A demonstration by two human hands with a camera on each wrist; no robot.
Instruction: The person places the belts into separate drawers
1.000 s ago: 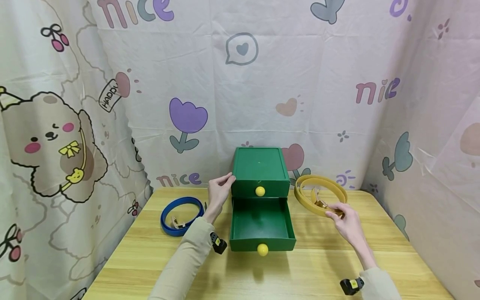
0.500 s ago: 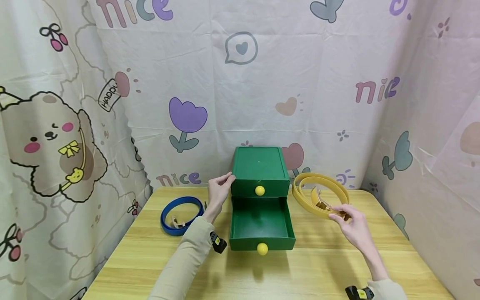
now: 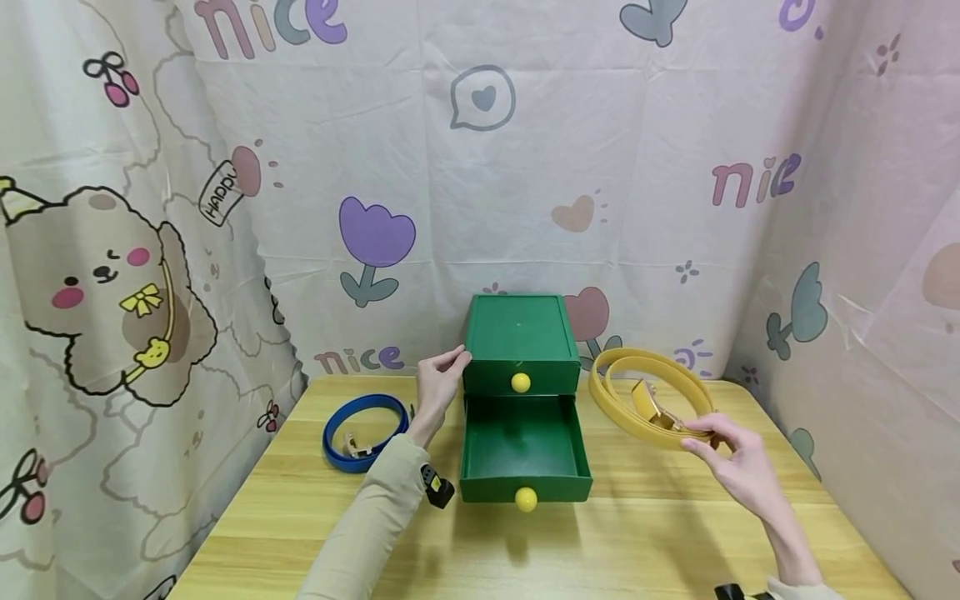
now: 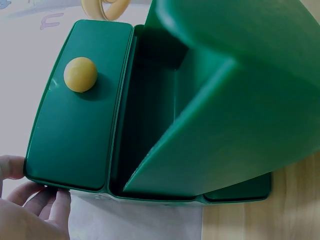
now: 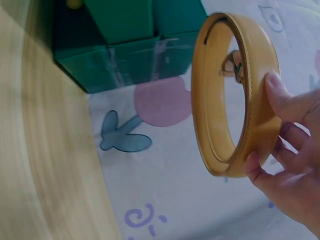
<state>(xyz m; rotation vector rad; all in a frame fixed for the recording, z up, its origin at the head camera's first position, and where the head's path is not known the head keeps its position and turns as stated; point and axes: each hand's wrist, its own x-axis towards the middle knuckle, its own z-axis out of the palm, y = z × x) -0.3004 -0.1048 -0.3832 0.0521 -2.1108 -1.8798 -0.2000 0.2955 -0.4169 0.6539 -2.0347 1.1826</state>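
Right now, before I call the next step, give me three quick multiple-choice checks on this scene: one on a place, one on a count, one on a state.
1. Where does the blue belt lie?
A. inside the lower drawer
B. on the table, left of the green drawer box
C. on top of the box

2. How many yellow knobs does the green drawer box show?
A. one
B. two
C. three

3. What is the state of the lower drawer?
A. pulled out, nothing inside
B. pushed shut
C. pulled out, holding a belt

Answers: 1 B, it lies coiled on the table beyond the left hand. 2 B, one knob on each drawer front. 3 A, its green floor shows bare, while the right hand holds the yellow belt outside it.
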